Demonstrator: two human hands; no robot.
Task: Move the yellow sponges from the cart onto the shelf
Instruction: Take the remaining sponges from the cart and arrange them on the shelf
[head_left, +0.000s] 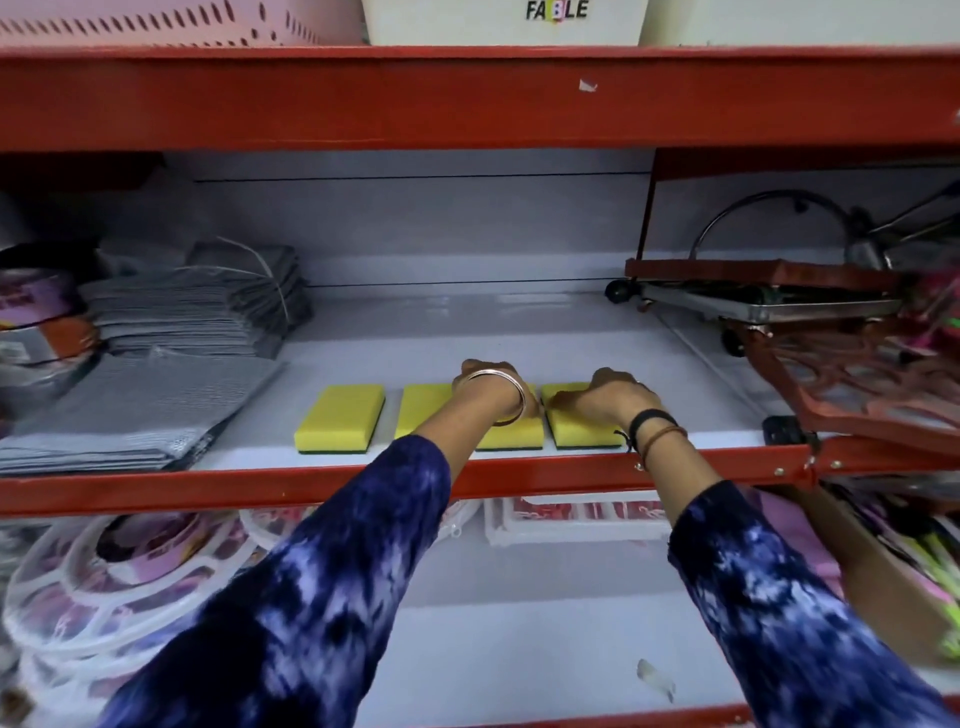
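Note:
Several yellow sponges with green undersides lie in a row near the front of the white shelf (467, 327). The leftmost sponge (340, 418) lies free, and a second sponge (423, 408) beside it is partly covered by my left forearm. My left hand (488, 382), with a metal bangle, curls over the far end of a third sponge (511, 436). My right hand (608, 395), with dark wrist bands, grips the rightmost sponge (582, 434) from above. These two sponges lie side by side and touch. The cart is out of view.
Stacks of grey packets (171, 317) fill the shelf's left side. A red rack with metal trays and castors (769, 296) sits at the right. A red front rim (208, 488) edges the shelf. Packaged goods (104, 566) lie on the shelf below, baskets above.

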